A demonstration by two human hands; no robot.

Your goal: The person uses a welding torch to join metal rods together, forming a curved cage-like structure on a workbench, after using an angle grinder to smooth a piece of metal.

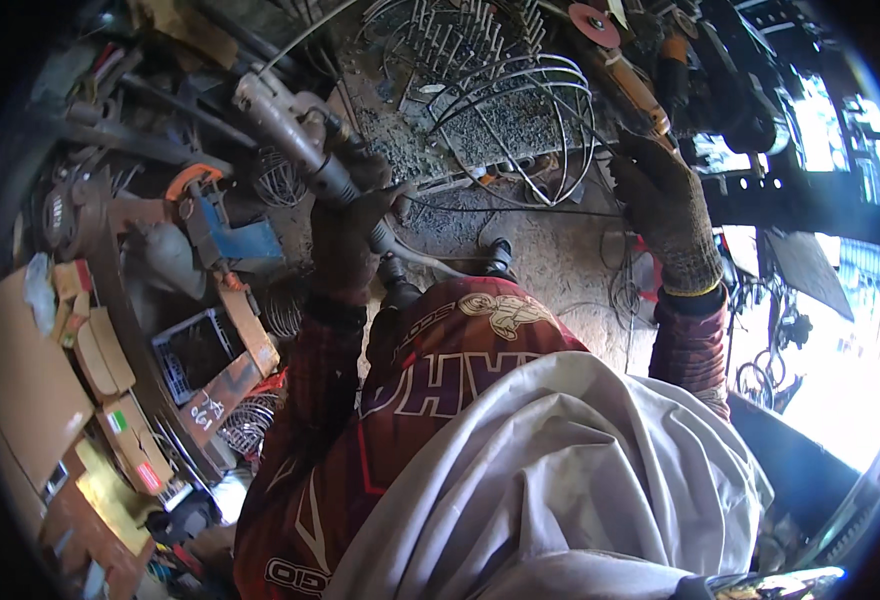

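Clearly, the grey tubular tool (290,125) is in the left hand (345,240), whose gloved fingers are wrapped around its lower end, near the upper left of the view. It slants upward and to the left, away from the body. A pale cable (425,258) curves off just beside that hand, toward the person's legs.

The right hand (665,215), also gloved, is raised at the right, its fingers bent near the lower end of an orange grinder (632,90); whether they grip anything cannot be told. A pink disc (594,26) sits at the grinder's far end.

Between the hands and farther out, a cage of bent wire (535,85) rests on a worktable (400,130) strewn with dark grit. Short metal rods (450,25) stand in rows toward its far side.

Two dark shoes (498,258) show on the floor (560,270) below. A light grey cloth (600,450) drapes over the person's red patterned shirt (500,335). At the far left lie cardboard boxes (35,385).
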